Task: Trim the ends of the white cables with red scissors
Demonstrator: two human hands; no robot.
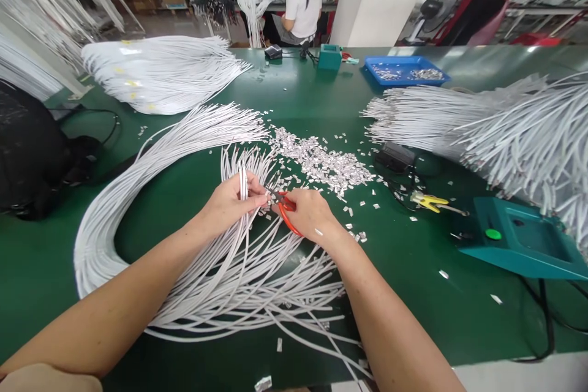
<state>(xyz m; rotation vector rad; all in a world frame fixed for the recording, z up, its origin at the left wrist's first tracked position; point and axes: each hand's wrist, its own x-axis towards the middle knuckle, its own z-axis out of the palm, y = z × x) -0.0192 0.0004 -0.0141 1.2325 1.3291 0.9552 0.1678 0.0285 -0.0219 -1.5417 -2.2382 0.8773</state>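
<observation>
My left hand is closed around a few white cables, whose upper lengths stick up past the fingers. In my right hand is a pair of scissors with red-orange handles. Its dark blades point left, close to my left fingertips; whether they touch a cable is hidden by the fingers. Beneath both hands a large bundle of white cables curves round from the left, with loose ends fanned toward the right. Small silvery scraps lie in a heap just beyond my right hand.
Another white cable bundle lies back left, and more cables are piled at right. A blue tray holds small pieces. A teal device and yellow-handled tool sit right. A black bag stands left. Two people work beyond.
</observation>
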